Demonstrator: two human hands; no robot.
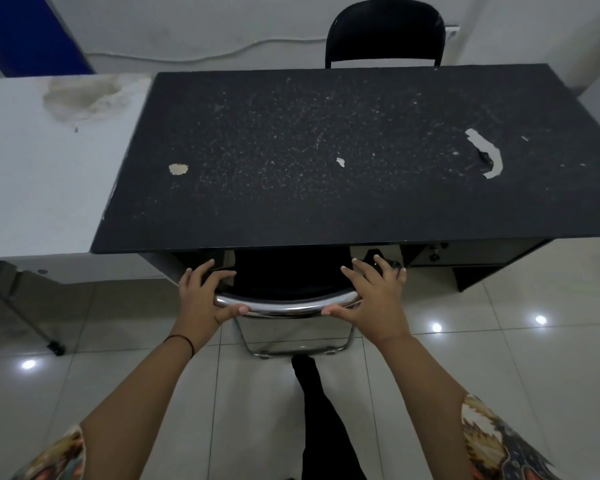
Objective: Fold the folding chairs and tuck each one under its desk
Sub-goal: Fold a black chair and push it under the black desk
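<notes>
While half under the black desk (pixel 326 150): folded chrome-and-black chair (pixel 286 303); left hand (pixel 201 296), right hand (pixel 374 296) both released, fingers straight.

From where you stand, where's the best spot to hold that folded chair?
The chrome top bar, taken from above at its two ends, as the left hand and right hand sit now. It likely offers the only reachable rounded edge outside the desk.

No readable text, seemingly

White table (pixel 32 161) (stained) left; cable (pixel 187 57) along wall; blue panel (pixel 25 29) far left.
</notes>
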